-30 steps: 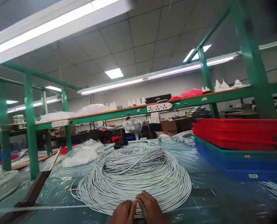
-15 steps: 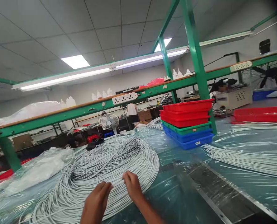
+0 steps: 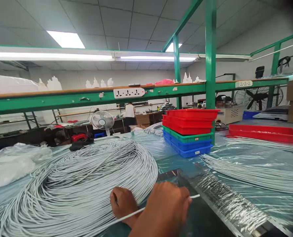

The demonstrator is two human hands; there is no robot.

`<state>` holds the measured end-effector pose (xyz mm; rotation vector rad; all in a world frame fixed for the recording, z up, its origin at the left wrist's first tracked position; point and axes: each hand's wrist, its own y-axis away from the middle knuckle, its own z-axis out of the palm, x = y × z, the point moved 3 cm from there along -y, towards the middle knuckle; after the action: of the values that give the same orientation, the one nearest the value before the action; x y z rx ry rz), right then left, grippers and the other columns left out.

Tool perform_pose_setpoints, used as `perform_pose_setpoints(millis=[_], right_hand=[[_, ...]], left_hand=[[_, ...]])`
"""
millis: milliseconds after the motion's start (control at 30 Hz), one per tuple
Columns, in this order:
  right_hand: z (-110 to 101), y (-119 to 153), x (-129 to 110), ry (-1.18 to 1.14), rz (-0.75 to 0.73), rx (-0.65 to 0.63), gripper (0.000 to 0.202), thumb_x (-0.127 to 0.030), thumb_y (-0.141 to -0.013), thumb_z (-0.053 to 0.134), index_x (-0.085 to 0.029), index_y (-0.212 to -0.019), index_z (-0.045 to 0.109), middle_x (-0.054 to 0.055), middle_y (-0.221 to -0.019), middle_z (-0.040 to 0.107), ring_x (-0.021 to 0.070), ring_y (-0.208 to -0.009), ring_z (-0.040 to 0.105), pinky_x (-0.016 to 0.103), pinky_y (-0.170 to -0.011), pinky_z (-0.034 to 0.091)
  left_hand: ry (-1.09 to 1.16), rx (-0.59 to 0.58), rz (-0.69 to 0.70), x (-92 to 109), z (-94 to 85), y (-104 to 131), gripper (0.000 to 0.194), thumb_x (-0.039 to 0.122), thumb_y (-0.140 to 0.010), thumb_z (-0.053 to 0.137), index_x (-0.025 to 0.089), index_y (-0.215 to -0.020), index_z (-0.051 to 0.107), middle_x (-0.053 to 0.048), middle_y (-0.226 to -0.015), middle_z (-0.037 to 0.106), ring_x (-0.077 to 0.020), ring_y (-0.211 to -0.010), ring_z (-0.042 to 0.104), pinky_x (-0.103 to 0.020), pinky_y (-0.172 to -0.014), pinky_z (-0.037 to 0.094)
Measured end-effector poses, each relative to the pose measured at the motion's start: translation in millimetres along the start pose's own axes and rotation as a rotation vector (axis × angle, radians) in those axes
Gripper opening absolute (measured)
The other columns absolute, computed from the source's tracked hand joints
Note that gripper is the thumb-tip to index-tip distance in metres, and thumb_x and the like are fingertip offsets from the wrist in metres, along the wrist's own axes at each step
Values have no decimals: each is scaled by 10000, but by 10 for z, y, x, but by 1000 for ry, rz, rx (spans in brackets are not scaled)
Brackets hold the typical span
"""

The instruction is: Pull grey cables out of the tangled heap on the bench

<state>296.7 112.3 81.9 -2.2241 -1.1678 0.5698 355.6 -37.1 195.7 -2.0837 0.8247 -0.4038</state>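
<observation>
At the near edge of the table [image 3: 235,154], both hands are working on one strand of grey cable [image 3: 126,215]. The right hand [image 3: 164,210] is closing around the strand, whose free end is sticking out past the knuckles toward the right. The left hand [image 3: 123,202] is sitting just behind it, curled with its fingers pinching the same strand where it is leaving the big coil of cable [image 3: 74,184]. The two hands are lying close together, the right partly covering the left. The coil is spreading out to the left of the hands, touching the left one. Straight cut lengths of cable [image 3: 255,172] are lying well apart on the right, beyond a shiny metal strip [image 3: 225,200]. A stack of red, green and blue trays [image 3: 188,131] is standing farther back, beside a green post [image 3: 210,65].
</observation>
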Motion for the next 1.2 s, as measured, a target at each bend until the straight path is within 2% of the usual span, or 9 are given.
perform_pose_setpoints(millis=[100, 200, 267, 433, 500, 633, 767, 1000, 1200], right_hand=[[-23, 12, -33, 23, -10, -8, 200, -261, -909, 444, -163, -739, 485, -2, -724, 529, 112, -655, 458, 252, -610, 278], [-19, 28, -33, 34, -9, -4, 181, -221, -911, 406, -162, -760, 486, -3, -725, 524, 109, -670, 467, 249, -616, 274], [-15, 36, -26, 32, -18, -3, 179, -226, -919, 398, -165, -785, 501, -4, -737, 530, 106, -677, 473, 245, -617, 276], [-20, 45, -8, 19, -22, 3, 168, -224, -917, 402, -169, -800, 510, -7, -745, 536, 101, -679, 474, 236, -618, 276], [-20, 42, -4, 14, -12, 3, 162, -216, -908, 403, -167, -795, 509, -8, -739, 536, 100, -675, 472, 234, -615, 273], [-16, 28, -11, 13, 13, 0, 189, -237, -905, 393, -161, -771, 503, 0, -720, 526, 107, -645, 452, 241, -593, 254], [-16, 20, -25, 10, 16, 7, 179, -238, -888, 400, -160, -762, 499, -4, -698, 518, 107, -632, 444, 242, -591, 243], [-4, 28, 18, 5, -23, 29, 152, -221, -896, 407, -170, -786, 498, -13, -735, 539, 100, -670, 466, 232, -617, 258], [1, 40, 24, 12, -27, 26, 134, -215, -889, 425, -175, -789, 504, -23, -732, 538, 94, -662, 464, 226, -615, 264]], left_hand=[[17, -102, -49, 60, -10, -15, 180, 294, -946, 558, 211, -802, 629, -44, -908, 569, -217, -609, 528, -292, -526, 395], [66, -200, -82, 88, -36, -33, 156, 290, -953, 507, 218, -910, 639, -29, -1292, 443, -282, -751, 580, -463, -640, 525], [115, -201, -80, 104, -25, -42, 141, 254, -945, 505, 195, -916, 630, -21, -1357, 387, -310, -828, 584, -536, -701, 534], [219, -107, -11, 135, 63, -44, 75, 194, -930, 537, 158, -880, 581, -23, -1256, 486, -307, -891, 579, -558, -768, 535], [215, -121, -20, 91, 50, -38, 56, 181, -916, 556, 147, -873, 571, -25, -1238, 498, -308, -918, 575, -561, -793, 533], [173, -197, -90, -99, -144, -12, 59, 165, -917, 557, 141, -876, 591, -1, -1229, 511, -285, -972, 573, -485, -861, 538], [154, -160, -82, -154, -281, 6, 104, 203, -946, 539, 159, -875, 600, 28, -1209, 526, -276, -996, 571, -459, -857, 541], [208, -144, -30, 90, 131, -16, 34, 144, -885, 554, 144, -914, 572, 35, -1247, 498, -284, -911, 582, -521, -788, 551], [268, -125, -42, 68, 87, -27, 25, 142, -888, 561, 133, -911, 556, 18, -1200, 529, -269, -960, 571, -521, -889, 519]])
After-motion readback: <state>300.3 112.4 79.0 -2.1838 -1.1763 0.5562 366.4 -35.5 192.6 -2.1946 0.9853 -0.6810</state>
